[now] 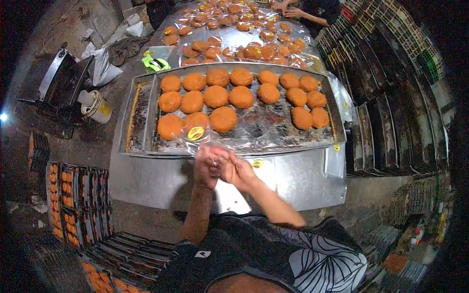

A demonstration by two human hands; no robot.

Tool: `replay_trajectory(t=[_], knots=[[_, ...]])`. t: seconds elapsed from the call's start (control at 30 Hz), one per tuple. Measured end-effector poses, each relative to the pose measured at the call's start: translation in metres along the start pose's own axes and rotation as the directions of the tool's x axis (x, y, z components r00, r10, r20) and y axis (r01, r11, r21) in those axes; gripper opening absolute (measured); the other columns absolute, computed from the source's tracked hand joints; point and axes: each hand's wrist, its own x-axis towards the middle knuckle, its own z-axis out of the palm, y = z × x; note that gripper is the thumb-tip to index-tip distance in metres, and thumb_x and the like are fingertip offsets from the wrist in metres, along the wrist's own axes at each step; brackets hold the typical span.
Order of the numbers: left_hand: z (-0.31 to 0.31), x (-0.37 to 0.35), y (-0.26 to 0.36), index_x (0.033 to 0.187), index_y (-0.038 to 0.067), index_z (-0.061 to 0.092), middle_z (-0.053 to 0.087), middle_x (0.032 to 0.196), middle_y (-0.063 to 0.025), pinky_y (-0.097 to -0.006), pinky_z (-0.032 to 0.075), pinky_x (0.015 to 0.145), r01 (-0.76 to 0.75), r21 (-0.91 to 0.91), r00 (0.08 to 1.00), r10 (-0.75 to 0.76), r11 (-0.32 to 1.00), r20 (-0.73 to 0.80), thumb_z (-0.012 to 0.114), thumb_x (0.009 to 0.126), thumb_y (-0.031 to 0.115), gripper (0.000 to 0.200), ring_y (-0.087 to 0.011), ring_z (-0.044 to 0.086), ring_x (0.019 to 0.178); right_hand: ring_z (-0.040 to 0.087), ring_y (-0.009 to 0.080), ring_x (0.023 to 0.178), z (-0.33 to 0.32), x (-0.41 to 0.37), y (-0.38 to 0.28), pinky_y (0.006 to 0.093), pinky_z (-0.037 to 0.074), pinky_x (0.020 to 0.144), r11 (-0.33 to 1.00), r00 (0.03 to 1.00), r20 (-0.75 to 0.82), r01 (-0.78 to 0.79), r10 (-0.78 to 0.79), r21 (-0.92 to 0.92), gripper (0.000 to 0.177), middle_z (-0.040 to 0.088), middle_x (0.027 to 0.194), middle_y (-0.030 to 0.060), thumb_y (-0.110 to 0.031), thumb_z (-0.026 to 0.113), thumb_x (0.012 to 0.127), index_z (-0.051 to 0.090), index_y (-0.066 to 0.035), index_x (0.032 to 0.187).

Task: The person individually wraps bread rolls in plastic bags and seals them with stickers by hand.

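Bagged bun (196,126) — bag end between left hand (206,167) and right hand (236,170)

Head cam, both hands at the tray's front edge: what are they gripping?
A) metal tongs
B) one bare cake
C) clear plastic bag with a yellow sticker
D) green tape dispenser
C: the left hand and right hand meet on a clear plastic bag with a yellow sticker, which rises over the front rim of the tray of orange cakes.
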Motion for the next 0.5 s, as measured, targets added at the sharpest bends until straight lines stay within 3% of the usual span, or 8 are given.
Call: replay_trajectory(t=[0.07,0.1,0.13,0.23,0.3,0.33,0.43,0.5], knots=[[-0.004,0.001,0.046,0.103,0.007,0.045,0.051,0.086,-0.003,-0.0278,0.042,0.068,-0.084,0.159,0.992,0.098,0.984,-0.081,0.046,0.084,0.029,0.029,-0.0122,0.049,0.077,0.041,0.0214,0.111,-0.003,0.038,-0.045,0.0331,0.031,0.093,0.468,0.998,0.058,0.065,-0.029,-0.881,0.065,0.041,0.122,0.0147,-0.03,0.059,0.076,0.028,-0.003,0.126],[-0.009,0.008,0.066,0.106,0.008,0.044,0.05,0.088,-0.0038,-0.0312,0.042,0.071,-0.3,0.138,0.937,0.319,0.944,-0.142,0.045,0.084,0.029,0.031,-0.0144,0.049,0.08,0.033,0.0277,0.117,-0.004,0.057,-0.065,0.0378,0.028,0.095,-0.376,0.895,0.358,0.245,-0.268,-0.894,0.075,0.03,0.13,0.0171,-0.03,0.063,0.07,0.023,-0.007,0.129],[-0.012,0.012,0.08,0.11,0.009,0.042,0.05,0.09,-0.0045,-0.0346,0.042,0.075,-0.502,0.133,0.829,0.519,0.855,-0.207,0.045,0.084,0.029,0.033,-0.0165,0.049,0.084,0.024,0.036,0.12,-0.015,0.083,-0.088,0.0425,0.025,0.097,-0.855,0.962,0.253,0.048,-0.099,-0.516,0.081,0.019,0.134,0.0186,-0.029,0.065,0.066,0.02,-0.011,0.13],[0.002,0.004,0.109,0.117,0.007,0.032,0.046,0.099,-0.0068,-0.0471,0.033,0.091,-0.474,-0.045,0.851,0.445,0.879,-0.278,0.045,0.082,0.028,0.043,-0.0232,0.044,0.1,0.032,0.0387,0.113,-0.053,0.115,-0.093,0.0454,0.03,0.092,-0.836,0.971,0.229,0.187,0.076,-0.516,0.073,0.031,0.126,0.019,-0.027,0.065,0.066,0.028,-0.009,0.128],[-0.005,0.004,0.116,0.12,0.007,0.03,0.044,0.105,-0.01,-0.0487,0.031,0.093,-0.512,-0.047,0.823,0.475,0.857,-0.312,0.045,0.08,0.028,0.048,-0.0273,0.043,0.103,0.039,0.0361,0.106,-0.046,0.112,-0.069,0.0428,0.033,0.089,-0.431,0.912,-0.004,-0.198,-0.411,-0.88,0.062,0.041,0.117,0.019,-0.026,0.064,0.068,0.039,-0.006,0.121],[-0.014,0.007,0.117,0.123,0.008,0.026,0.043,0.107,-0.0114,-0.0496,0.031,0.092,-0.558,-0.057,0.797,0.515,0.828,-0.316,0.045,0.08,0.028,0.051,-0.0286,0.042,0.105,0.042,0.0343,0.101,-0.031,0.094,-0.051,0.0399,0.034,0.087,-0.32,0.825,0.133,-0.06,-0.549,-0.946,0.057,0.046,0.11,0.0187,-0.029,0.064,0.069,0.045,-0.004,0.116],[0.0,0.02,0.083,0.129,0.009,0.015,0.04,0.113,-0.0158,-0.0468,0.035,0.09,-0.611,-0.023,0.755,0.574,0.791,-0.315,0.045,0.078,0.028,0.061,-0.0302,0.041,0.108,0.042,0.0281,0.091,0.049,0.047,-0.016,0.0379,0.035,0.08,-0.634,0.711,0.484,0.071,-0.51,-0.77,0.07,0.05,0.104,0.0119,-0.014,0.071,0.052,0.046,-0.005,0.116],[0.027,0.017,0.053,0.13,0.008,0.009,0.039,0.116,-0.0197,-0.0412,0.037,0.089,-0.552,0.13,0.834,0.55,0.824,0.052,0.045,0.078,0.026,0.066,-0.031,0.041,0.107,0.044,0.0273,0.084,0.054,0.04,-0.018,0.0376,0.037,0.073,-0.745,0.673,0.555,0.008,-0.489,-0.667,0.079,0.053,0.102,0.0116,-0.013,0.073,0.048,0.041,-0.003,0.119]])
